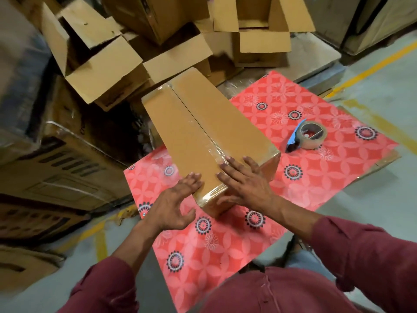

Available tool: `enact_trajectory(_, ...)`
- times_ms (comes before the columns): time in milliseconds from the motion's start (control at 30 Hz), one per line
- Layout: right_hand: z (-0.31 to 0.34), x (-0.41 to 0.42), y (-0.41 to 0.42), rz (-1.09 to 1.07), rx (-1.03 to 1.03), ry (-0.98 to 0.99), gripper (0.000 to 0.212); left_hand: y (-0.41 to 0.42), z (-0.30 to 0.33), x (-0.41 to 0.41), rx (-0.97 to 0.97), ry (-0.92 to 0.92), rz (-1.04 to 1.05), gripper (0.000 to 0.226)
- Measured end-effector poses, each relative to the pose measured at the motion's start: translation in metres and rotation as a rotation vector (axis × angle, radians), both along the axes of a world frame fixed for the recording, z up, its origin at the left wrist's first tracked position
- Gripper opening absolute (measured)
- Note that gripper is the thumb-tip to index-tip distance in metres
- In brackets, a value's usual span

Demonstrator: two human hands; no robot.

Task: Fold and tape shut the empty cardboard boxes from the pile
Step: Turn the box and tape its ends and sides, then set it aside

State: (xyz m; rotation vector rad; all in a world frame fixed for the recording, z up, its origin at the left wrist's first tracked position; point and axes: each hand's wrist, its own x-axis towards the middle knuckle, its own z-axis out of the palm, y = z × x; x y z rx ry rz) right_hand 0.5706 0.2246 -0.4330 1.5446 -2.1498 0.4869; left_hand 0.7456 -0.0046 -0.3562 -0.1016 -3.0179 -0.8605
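far left: stacked printed cartons [56, 168], writing too blurred to read. upper left to centre: pile [117, 55] of open empty boxes. centre: closed box [203, 129] lying on red flowered tabletop [316, 177], clear tape along its seam, no label readable. left hand [178, 199], grip open, fingertips touching box's near left corner. right hand [246, 184], grip open, flat on taped near end. right: tape roll [309, 135] with blue dispenser, apart from box.
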Motion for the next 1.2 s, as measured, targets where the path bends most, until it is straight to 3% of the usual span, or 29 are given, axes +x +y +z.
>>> enact_trajectory(67,0.002,-0.002,0.002,0.016,0.064,0.016,0.080,-0.002,-0.002,0.000,-0.043,-0.002,-0.007,0.082)
enact_trajectory(167,0.014,0.008,-0.004,-0.056,-0.021,-0.082,0.087,-0.004,-0.005,0.000,-0.084,0.015,-0.013,0.083)
enact_trajectory(333,0.011,0.025,-0.015,-0.142,-0.043,-0.108,0.084,-0.001,-0.011,-0.001,-0.122,0.074,0.026,0.086)
enact_trajectory(567,0.013,0.014,0.000,-0.080,0.130,-0.082,0.087,0.020,-0.019,-0.001,-0.085,0.173,0.199,0.083)
enact_trajectory(700,0.017,0.019,0.000,-0.080,0.162,-0.129,0.091,0.046,0.001,-0.008,-0.077,0.048,0.402,0.086)
enact_trajectory(833,0.018,0.019,0.001,-0.072,0.177,-0.154,0.092,0.056,0.028,-0.025,-0.225,-0.142,0.466,0.082)
enact_trajectory(1200,0.029,0.026,0.000,-0.082,0.122,-0.233,0.084,0.071,0.040,-0.023,-0.293,-0.157,0.567,0.080)
